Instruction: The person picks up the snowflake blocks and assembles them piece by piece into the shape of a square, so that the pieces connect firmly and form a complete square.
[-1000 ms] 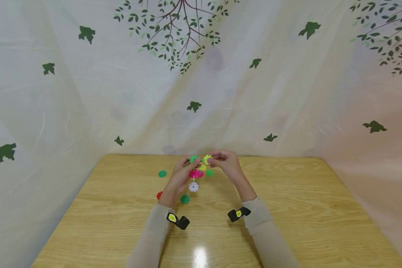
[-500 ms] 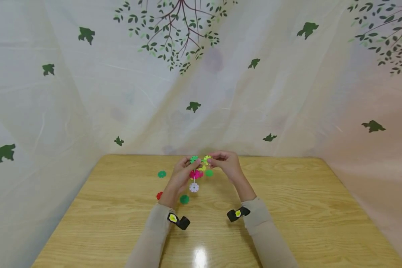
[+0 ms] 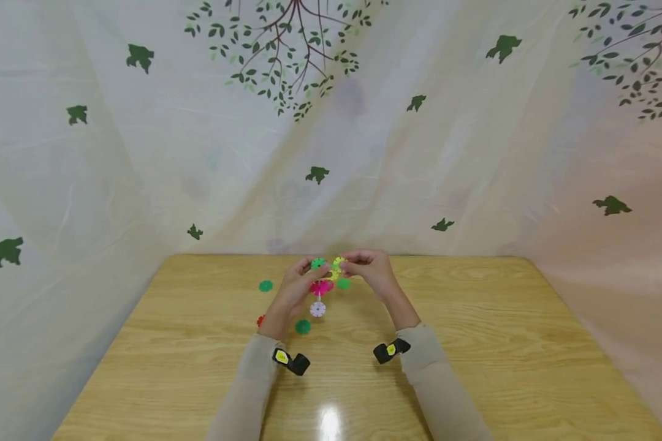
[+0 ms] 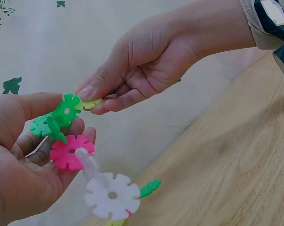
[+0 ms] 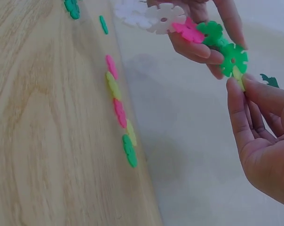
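My left hand (image 3: 296,289) holds a chain of slotted snowflake discs joined edge to edge. In the left wrist view its green discs (image 4: 67,110) lie between thumb and fingers. A pink disc (image 4: 69,153) comes after them, and a white disc (image 4: 113,195) hangs at the chain's lower end. Thumb and fingers of my right hand (image 3: 376,272) pinch a yellow disc (image 4: 91,104). In the right wrist view that disc stands edge-on at the rim of the end green disc (image 5: 233,60), overlapping it. Fingertips hide part of the yellow disc.
Several loose discs lie on the wooden table (image 3: 474,343): a green disc (image 3: 266,286) at left, a red disc (image 3: 261,321) partly behind the left wrist, another green disc (image 3: 303,326), and pink, yellow and green ones (image 5: 129,150) beneath the hands. A printed cloth (image 3: 243,184) hangs behind.
The yellow disc in my right hand has tilted from nearly face-on and sits slightly closer to the green one. Both hands have stayed almost in place.
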Motion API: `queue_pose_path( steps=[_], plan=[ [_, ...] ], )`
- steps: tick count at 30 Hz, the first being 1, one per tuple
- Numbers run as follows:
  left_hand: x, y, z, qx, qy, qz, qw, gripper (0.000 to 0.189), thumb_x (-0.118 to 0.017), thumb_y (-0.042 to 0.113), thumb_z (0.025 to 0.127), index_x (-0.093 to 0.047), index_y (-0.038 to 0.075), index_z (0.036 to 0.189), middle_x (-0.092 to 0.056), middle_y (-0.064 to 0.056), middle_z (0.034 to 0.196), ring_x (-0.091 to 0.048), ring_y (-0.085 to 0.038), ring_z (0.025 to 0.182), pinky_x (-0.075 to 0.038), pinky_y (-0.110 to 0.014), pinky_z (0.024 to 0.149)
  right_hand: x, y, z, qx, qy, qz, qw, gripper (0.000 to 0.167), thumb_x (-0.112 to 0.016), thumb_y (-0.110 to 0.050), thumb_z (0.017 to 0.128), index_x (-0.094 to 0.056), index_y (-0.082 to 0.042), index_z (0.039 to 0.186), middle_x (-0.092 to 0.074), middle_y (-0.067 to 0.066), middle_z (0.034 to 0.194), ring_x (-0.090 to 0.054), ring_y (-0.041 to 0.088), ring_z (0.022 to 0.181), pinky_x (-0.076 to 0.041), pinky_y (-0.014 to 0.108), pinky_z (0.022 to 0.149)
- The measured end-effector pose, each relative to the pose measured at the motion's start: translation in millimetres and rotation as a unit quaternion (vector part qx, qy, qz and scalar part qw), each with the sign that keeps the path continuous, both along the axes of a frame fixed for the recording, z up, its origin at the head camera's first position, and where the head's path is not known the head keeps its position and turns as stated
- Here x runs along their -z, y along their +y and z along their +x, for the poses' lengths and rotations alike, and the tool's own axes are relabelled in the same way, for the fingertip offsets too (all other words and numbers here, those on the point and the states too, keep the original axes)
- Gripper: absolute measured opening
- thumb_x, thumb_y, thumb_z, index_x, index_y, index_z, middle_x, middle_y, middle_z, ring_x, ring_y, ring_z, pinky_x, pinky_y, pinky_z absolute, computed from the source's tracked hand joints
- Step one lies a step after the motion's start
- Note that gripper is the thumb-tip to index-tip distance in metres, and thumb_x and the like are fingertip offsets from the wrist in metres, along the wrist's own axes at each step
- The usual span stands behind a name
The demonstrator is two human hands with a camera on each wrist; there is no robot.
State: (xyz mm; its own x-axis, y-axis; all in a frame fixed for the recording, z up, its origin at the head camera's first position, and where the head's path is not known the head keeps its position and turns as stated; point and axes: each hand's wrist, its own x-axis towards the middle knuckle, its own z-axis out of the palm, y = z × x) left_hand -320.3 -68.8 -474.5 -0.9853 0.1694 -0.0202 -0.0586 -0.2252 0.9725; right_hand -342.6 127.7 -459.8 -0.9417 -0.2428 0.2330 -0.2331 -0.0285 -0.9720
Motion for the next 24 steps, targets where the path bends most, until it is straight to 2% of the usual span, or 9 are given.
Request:
queue_pose_path(
  steps=[4, 8, 12, 15, 19, 24],
  plan=[
    [-0.4, -1.6, -0.9, 0.043, -0.021, 0.018, 0.9987, 0.035, -0.056, 0.016, 0.106, -0.055, -0.001, 0.136, -0.063, 0.000, 0.110, -0.065, -0.017, 0.103, -0.060, -0.034, 0.092, 1.5, -2.9, 0.4, 0.009, -0.010, 0.008, 0.9999, 0.027, -0.072, -0.001, 0.093, -0.069, 0.014, 0.115, -0.077, 0.008, 0.095, -0.072, 0.009, 0.074, -0.063, 0.028, 0.073],
    [-0.5, -2.3, -1.8, 0.057, -0.037, 0.029, 0.9973, 0.038, -0.052, 0.018, 0.107, -0.052, 0.000, 0.140, -0.060, -0.003, 0.115, -0.062, -0.023, 0.106, -0.059, -0.032, 0.092, 2.8, -7.0, 0.3, 0.012, -0.015, 0.008, 0.9998, 0.026, -0.070, -0.001, 0.094, -0.068, 0.014, 0.116, -0.073, 0.021, 0.100, -0.072, 0.009, 0.074, -0.063, 0.028, 0.074],
    [-0.9, -3.7, -1.7, 0.058, -0.035, 0.017, 0.9976, 0.039, -0.056, 0.019, 0.105, -0.051, 0.001, 0.139, -0.062, -0.002, 0.106, -0.065, -0.021, 0.098, -0.059, -0.025, 0.081, 3.7, -10.4, 0.3, 0.007, -0.019, 0.005, 0.9998, 0.026, -0.071, -0.002, 0.094, -0.068, 0.013, 0.115, -0.075, 0.011, 0.094, -0.073, 0.010, 0.074, -0.063, 0.029, 0.075],
    [-1.4, -4.9, -1.5, 0.051, -0.035, 0.015, 0.9980, 0.038, -0.060, 0.018, 0.104, -0.053, 0.001, 0.137, -0.064, -0.001, 0.101, -0.065, -0.019, 0.094, -0.058, -0.023, 0.077, 3.5, -12.2, 0.4, 0.002, -0.021, 0.004, 0.9998, 0.025, -0.070, -0.003, 0.095, -0.068, 0.013, 0.114, -0.075, 0.000, 0.089, -0.073, 0.010, 0.074, -0.063, 0.028, 0.074],
    [-2.0, -8.3, -2.4, 0.031, -0.034, 0.024, 0.9987, 0.034, -0.061, 0.017, 0.103, -0.057, 0.001, 0.133, -0.066, 0.003, 0.102, -0.064, -0.017, 0.099, -0.058, -0.024, 0.079, 1.8, -13.6, -0.5, -0.009, -0.028, 0.012, 0.9995, 0.026, -0.068, -0.003, 0.097, -0.067, 0.014, 0.116, -0.075, 0.002, 0.091, -0.073, 0.009, 0.076, -0.063, 0.028, 0.075],
    [-5.1, -16.2, -4.3, 0.013, -0.034, 0.038, 0.9986, 0.034, -0.058, 0.015, 0.104, -0.056, 0.000, 0.135, -0.065, 0.004, 0.102, -0.065, -0.011, 0.095, -0.060, -0.026, 0.084, -0.3, -11.3, -1.4, -0.005, -0.042, 0.033, 0.9985, 0.030, -0.068, -0.010, 0.098, -0.067, 0.012, 0.118, -0.075, 0.002, 0.092, -0.073, 0.011, 0.079, -0.063, 0.032, 0.079]
  ],
)
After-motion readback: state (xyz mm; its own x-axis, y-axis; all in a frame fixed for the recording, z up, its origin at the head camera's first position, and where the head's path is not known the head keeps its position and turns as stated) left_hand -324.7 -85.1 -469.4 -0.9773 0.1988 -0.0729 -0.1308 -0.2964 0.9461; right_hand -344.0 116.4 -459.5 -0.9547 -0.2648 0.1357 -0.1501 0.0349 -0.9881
